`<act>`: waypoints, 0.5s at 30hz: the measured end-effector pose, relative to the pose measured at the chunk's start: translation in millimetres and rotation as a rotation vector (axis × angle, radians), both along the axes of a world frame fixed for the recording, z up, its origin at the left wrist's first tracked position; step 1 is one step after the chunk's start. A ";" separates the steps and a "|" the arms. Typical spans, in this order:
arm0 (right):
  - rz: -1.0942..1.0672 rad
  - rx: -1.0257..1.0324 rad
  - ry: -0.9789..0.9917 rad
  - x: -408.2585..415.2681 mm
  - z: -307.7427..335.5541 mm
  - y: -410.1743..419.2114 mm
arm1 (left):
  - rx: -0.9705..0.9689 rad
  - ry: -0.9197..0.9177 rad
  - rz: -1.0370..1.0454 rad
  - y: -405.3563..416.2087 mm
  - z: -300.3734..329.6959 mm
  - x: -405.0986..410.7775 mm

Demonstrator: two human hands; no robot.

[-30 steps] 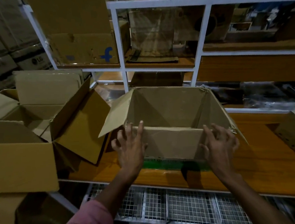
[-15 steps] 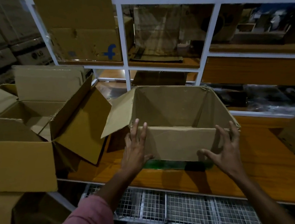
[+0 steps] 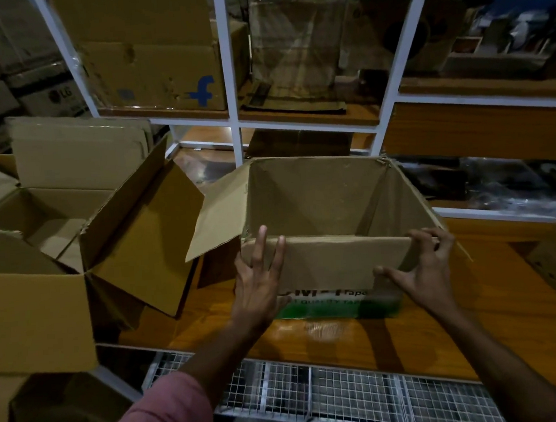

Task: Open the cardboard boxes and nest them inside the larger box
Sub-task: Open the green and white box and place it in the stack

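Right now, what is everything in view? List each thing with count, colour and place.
open box: one, brown with green print, on the wooden shelf, centre.
larger box: one, tan, flaps open, at left.
flattened cardboard: a stack, tan, behind the larger box.
logo box: one, brown with a blue mark, upper shelf.
rack frame: white, behind.
wire mesh: white, below the wooden shelf.
hands: left hand flat on the open box's near wall; right hand with fingers curled at its near right corner.

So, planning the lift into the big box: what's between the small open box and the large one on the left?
In the head view, only their own open flaps: the small box flap nearly meets the large box flap above the wooden shelf.
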State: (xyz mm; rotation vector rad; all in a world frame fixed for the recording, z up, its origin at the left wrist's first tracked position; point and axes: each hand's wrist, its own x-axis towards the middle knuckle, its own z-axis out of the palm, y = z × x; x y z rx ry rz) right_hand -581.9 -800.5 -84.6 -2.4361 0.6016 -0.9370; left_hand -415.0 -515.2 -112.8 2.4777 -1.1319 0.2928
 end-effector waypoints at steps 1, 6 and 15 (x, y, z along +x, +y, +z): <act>-0.013 -0.007 -0.013 2.6 6.2 0.4 | -0.003 -0.044 -0.006 0.4 2.8 3.0; -0.017 -0.074 -0.060 8.8 60.5 -8.9 | -0.046 -0.238 -0.050 -1.5 42.7 23.2; 0.040 -0.256 -0.268 9.5 170.8 6.4 | -0.130 -0.449 -0.030 7.2 176.1 49.2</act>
